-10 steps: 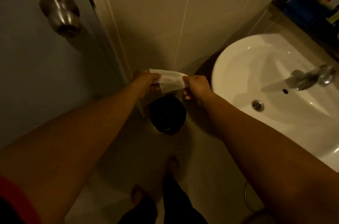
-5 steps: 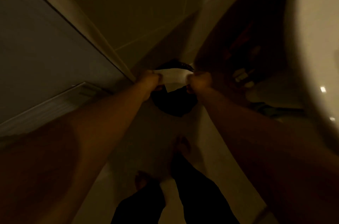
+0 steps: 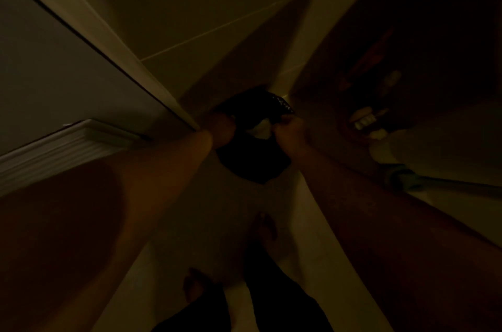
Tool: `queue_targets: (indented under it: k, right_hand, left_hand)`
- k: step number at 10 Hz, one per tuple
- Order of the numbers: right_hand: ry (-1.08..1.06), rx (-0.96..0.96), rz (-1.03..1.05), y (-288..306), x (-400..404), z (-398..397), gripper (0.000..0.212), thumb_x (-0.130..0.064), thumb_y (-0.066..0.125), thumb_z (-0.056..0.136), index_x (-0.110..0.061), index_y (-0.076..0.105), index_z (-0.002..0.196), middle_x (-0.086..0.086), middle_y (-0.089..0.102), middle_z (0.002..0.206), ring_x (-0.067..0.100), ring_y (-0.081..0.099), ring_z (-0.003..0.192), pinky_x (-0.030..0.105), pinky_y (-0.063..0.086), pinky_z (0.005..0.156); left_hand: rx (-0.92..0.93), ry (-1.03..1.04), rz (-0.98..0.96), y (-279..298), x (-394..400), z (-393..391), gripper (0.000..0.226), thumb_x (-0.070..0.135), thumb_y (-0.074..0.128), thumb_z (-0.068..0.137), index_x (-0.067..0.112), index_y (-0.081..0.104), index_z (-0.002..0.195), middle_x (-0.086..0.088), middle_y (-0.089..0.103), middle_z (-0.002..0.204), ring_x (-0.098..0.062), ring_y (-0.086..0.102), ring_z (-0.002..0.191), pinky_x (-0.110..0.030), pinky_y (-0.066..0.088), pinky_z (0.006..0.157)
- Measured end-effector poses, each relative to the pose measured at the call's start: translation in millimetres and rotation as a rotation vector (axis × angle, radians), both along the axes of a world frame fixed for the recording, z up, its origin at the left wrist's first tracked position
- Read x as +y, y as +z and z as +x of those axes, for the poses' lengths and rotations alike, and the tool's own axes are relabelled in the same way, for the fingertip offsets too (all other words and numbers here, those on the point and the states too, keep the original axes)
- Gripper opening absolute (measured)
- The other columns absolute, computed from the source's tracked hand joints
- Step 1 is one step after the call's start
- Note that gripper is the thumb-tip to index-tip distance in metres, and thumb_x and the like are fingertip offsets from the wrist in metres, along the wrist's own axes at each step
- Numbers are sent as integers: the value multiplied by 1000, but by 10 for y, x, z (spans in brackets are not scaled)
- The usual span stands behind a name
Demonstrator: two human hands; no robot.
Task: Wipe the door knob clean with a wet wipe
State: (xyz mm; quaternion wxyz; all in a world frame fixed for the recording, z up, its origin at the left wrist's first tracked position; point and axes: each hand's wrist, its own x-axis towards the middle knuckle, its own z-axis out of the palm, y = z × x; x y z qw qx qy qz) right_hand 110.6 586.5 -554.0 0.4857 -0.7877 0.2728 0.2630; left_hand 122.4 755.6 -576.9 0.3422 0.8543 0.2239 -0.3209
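Observation:
The view is dark and points steeply down at the floor. Both arms reach down to a black bin (image 3: 254,157) in the corner. My left hand (image 3: 221,125) is closed at the bin's left rim. My right hand (image 3: 289,129) is closed at its right rim. A small white wet wipe (image 3: 261,129) shows between the hands, over the bin's mouth, next to my right hand; who holds it is unclear. The door knob is out of view.
The grey door (image 3: 54,65) with a louvred vent (image 3: 54,152) stands at the left, its frame running to the corner. Tiled wall is ahead. Dim items (image 3: 366,119) sit under the sink at the right. My bare feet (image 3: 264,228) stand on the light floor.
The camera has tilted further down, so the knob and sink left the view. Both hands dropped to the bin, and the wipe went from stretched flat to a small crumpled patch.

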Motion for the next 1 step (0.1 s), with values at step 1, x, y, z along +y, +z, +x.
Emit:
queue_targets:
  k: [1]
  right_hand:
    - [134,-40,-62,252,17,4,22,-23,55,95,-12,66,111,-4,60,91,19,59,88,30,43,76]
  left_hand:
    - [-30,-11,12,271,-2,55,45,25,35,103,0,49,137,-21,49,143,-35,45,133,-40,35,111]
